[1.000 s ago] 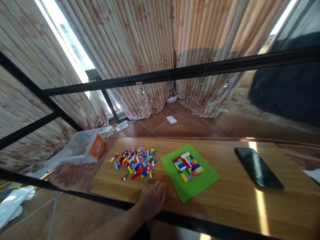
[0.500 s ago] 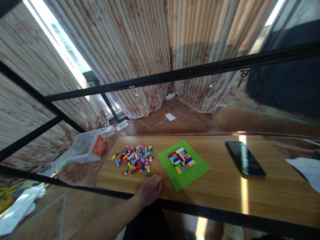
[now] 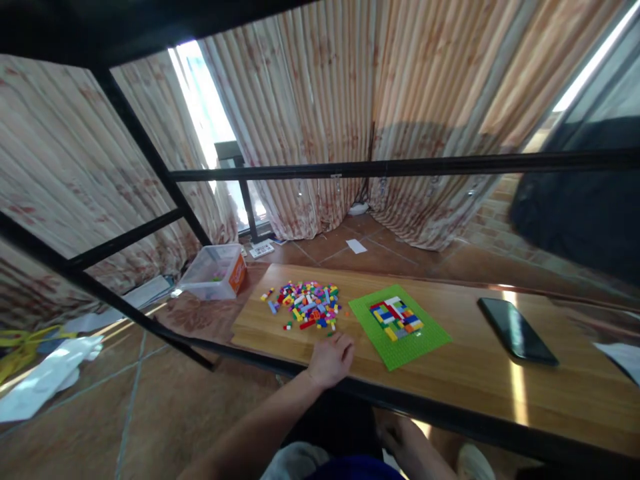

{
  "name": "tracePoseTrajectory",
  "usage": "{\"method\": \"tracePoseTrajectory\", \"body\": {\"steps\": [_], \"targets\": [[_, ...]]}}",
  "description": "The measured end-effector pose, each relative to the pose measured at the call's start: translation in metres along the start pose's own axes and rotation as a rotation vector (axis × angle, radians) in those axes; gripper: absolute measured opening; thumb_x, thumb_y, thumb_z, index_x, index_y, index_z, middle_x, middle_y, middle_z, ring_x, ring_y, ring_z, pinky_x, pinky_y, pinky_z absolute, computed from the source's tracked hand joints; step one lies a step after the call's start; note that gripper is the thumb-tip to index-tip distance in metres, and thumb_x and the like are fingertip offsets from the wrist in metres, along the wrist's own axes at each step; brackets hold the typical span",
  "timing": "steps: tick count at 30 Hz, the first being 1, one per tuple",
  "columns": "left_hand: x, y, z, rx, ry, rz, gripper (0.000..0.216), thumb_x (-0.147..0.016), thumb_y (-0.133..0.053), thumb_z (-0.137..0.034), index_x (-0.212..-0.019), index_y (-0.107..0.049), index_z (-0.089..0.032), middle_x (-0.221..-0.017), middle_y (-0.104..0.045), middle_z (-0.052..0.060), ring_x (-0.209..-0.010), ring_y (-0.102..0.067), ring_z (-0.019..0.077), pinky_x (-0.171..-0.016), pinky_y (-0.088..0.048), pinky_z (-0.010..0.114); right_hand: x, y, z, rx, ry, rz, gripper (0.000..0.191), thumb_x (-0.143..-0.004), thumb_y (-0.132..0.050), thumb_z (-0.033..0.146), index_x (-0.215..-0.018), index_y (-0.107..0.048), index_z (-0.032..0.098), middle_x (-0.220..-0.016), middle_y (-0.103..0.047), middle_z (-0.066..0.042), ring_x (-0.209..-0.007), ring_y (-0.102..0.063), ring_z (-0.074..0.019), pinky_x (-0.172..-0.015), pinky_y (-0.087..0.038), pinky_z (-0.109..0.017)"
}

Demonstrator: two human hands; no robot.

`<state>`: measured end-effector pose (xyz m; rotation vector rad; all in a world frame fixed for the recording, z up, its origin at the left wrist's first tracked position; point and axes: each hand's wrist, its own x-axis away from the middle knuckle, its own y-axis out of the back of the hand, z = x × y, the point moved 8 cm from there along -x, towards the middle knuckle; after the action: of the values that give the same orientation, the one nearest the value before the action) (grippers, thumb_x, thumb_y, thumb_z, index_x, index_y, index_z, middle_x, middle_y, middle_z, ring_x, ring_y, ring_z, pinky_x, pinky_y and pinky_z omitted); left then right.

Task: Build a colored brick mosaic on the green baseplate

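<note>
My left hand [image 3: 331,360] rests on the front edge of the wooden table, its fingers curled in, and I see nothing in them. Just beyond it lies a pile of small coloured toy bricks [image 3: 313,303]. To its right is a green baseplate [image 3: 425,335], set at an angle and apart from the hand. A flat patch of mixed-colour bricks [image 3: 397,319] with some white and red ones on top sits on the baseplate. My right hand [image 3: 407,440] is below the table edge near my lap, dim and blurred; its fingers are not clear.
A black phone [image 3: 517,331] lies on the table [image 3: 465,380] at the right. A clear plastic box [image 3: 215,273] with an orange label stands past the table's left end. Black metal bars [image 3: 280,171] cross in front of the curtains [image 3: 310,93]. White paper [image 3: 623,360] is at far right.
The camera view has turned, so the table sits further right in the picture. My right hand has come into view below the table. My left hand stays curled at the table edge.
</note>
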<state>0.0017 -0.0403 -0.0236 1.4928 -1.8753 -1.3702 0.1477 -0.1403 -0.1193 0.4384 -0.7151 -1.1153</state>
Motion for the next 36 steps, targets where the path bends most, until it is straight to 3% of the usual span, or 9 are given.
{"method": "tracePoseTrajectory", "body": {"steps": [2, 4, 7, 10, 13, 17, 21, 30, 36], "targets": [[0.006, 0.024, 0.027, 0.009, 0.067, -0.116, 0.024, -0.096, -0.038, -0.023, -0.101, -0.06, -0.022, -0.095, -0.066, 0.006, -0.091, -0.064, 0.02, -0.081, -0.051, 0.033, -0.006, 0.009, 0.021, -0.068, 0.068, -0.014, 0.033, -0.09, -0.045, 0.033, -0.066, -0.066, 0.024, -0.068, -0.067, -0.002, -0.069, -0.065, -0.0222, -0.066, -0.048, -0.032], [0.014, 0.064, 0.07, 0.029, 0.158, -0.385, 0.021, -0.094, -0.045, -0.025, -0.107, -0.06, -0.02, -0.102, -0.066, 0.009, -0.099, -0.063, 0.0222, -0.089, -0.052, 0.037, -0.016, 0.027, 0.053, -0.137, 0.178, -0.06, 0.031, -0.092, -0.044, 0.038, -0.084, -0.071, 0.023, -0.085, -0.072, -0.004, -0.082, -0.067, -0.0222, -0.076, -0.05, -0.032], [0.019, 0.105, 0.148, -0.055, 0.332, -0.569, 0.038, -0.091, -0.053, -0.035, -0.122, -0.057, -0.014, -0.119, -0.06, 0.017, -0.117, -0.056, 0.0296, -0.101, -0.047, 0.048, -0.048, 0.064, 0.094, -0.116, 0.268, -0.262, 0.032, -0.093, -0.045, 0.04, -0.1, -0.07, 0.023, -0.103, -0.072, -0.008, -0.096, -0.067, -0.0236, -0.086, -0.05, -0.035], [0.008, 0.115, 0.213, -0.071, 0.453, -0.516, 0.047, -0.091, -0.051, -0.04, -0.126, -0.055, -0.009, -0.133, -0.053, 0.023, -0.13, -0.048, 0.0352, -0.108, -0.04, 0.053, -0.102, 0.09, 0.124, 0.011, 0.344, -0.401, 0.032, -0.094, -0.044, 0.036, -0.111, -0.067, 0.022, -0.118, -0.068, -0.011, -0.111, -0.062, -0.0252, -0.098, -0.047, -0.04], [-0.011, 0.106, 0.24, -0.028, 0.467, -0.453, 0.05, -0.09, -0.052, -0.044, -0.128, -0.054, -0.011, -0.136, -0.053, 0.021, -0.133, -0.046, 0.0342, -0.111, -0.038, 0.053, -0.167, 0.101, 0.133, 0.147, 0.297, -0.454, 0.037, -0.093, -0.044, 0.029, -0.124, -0.061, 0.016, -0.126, -0.063, -0.015, -0.119, -0.058, -0.0265, -0.105, -0.043, -0.043], [-0.034, 0.085, 0.237, 0.042, 0.478, -0.34, 0.056, -0.095, -0.042, -0.047, -0.136, -0.049, -0.01, -0.144, -0.048, 0.021, -0.137, -0.043, 0.0317, -0.115, -0.034, 0.051, -0.235, 0.096, 0.138, 0.264, 0.234, -0.37, 0.044, -0.097, -0.041, 0.028, -0.135, -0.053, 0.01, -0.137, -0.057, -0.019, -0.126, -0.053, -0.0266, -0.108, -0.04, -0.041], [-0.045, 0.076, 0.215, 0.036, 0.396, -0.282, 0.054, -0.096, -0.04, -0.047, -0.135, -0.052, -0.011, -0.138, -0.055, 0.018, -0.131, -0.049, 0.0298, -0.112, -0.037, 0.049, -0.256, 0.085, 0.141, 0.279, 0.249, -0.323, 0.044, -0.098, -0.04, 0.03, -0.134, -0.054, 0.008, -0.138, -0.056, -0.018, -0.13, -0.05, -0.0258, -0.112, -0.034, -0.04], [-0.036, 0.073, 0.187, 0.072, 0.267, -0.3, 0.045, -0.095, -0.044, -0.044, -0.126, -0.057, -0.014, -0.125, -0.063, 0.015, -0.119, -0.057, 0.0264, -0.104, -0.045, 0.045, -0.213, 0.07, 0.132, 0.125, 0.382, -0.367, 0.035, -0.098, -0.041, 0.031, -0.118, -0.065, 0.014, -0.128, -0.063, -0.015, -0.12, -0.056, -0.0243, -0.107, -0.041, -0.041], [-0.027, 0.077, 0.173, 0.133, 0.225, -0.339, 0.04, -0.094, -0.048, -0.04, -0.125, -0.058, -0.017, -0.12, -0.066, 0.013, -0.11, -0.061, 0.0237, -0.1, -0.048, 0.041, -0.191, 0.087, 0.128, 0.099, 0.369, -0.423, 0.03, -0.096, -0.043, 0.028, -0.111, -0.067, 0.019, -0.118, -0.068, -0.011, -0.11, -0.061, -0.0221, -0.101, -0.045, -0.037]]}}
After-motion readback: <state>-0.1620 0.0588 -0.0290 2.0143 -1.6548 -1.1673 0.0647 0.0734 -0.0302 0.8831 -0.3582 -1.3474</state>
